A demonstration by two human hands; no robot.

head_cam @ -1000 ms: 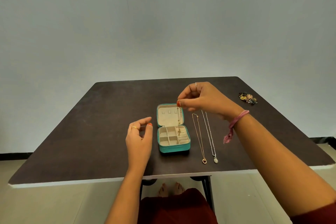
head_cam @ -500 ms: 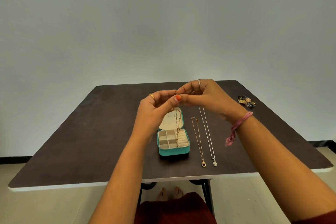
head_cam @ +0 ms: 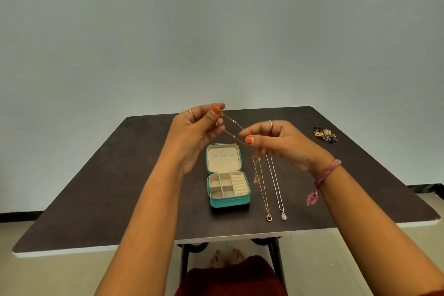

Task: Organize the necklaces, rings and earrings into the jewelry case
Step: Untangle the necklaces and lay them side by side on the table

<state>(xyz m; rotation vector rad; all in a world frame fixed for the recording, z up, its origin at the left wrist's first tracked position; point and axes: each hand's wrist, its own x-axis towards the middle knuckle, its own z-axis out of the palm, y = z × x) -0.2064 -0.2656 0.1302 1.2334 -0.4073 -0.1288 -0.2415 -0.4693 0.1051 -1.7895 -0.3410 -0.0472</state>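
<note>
A teal jewelry case (head_cam: 228, 200) lies open on the dark table (head_cam: 120, 175), lid flat behind its beige compartments. Above the case a thin gold beaded necklace (head_cam: 234, 128) is stretched between both hands. My left hand (head_cam: 197, 132) pinches its upper end and my right hand (head_cam: 276, 143) pinches its lower end. On the table right of the case lie a gold necklace (head_cam: 262, 190) with a reddish pendant and a silver necklace (head_cam: 276, 187) with an oval pendant, side by side.
A small cluster of dark and gold jewelry pieces (head_cam: 324, 133) sits near the table's far right edge. A pink thread band hangs from my right wrist. My feet and red clothing show below the table's front edge.
My left hand rose from beside the case and took one end of the gold beaded necklace. The hands then moved apart, lifting the chain out of the case lid and stretching it.
</note>
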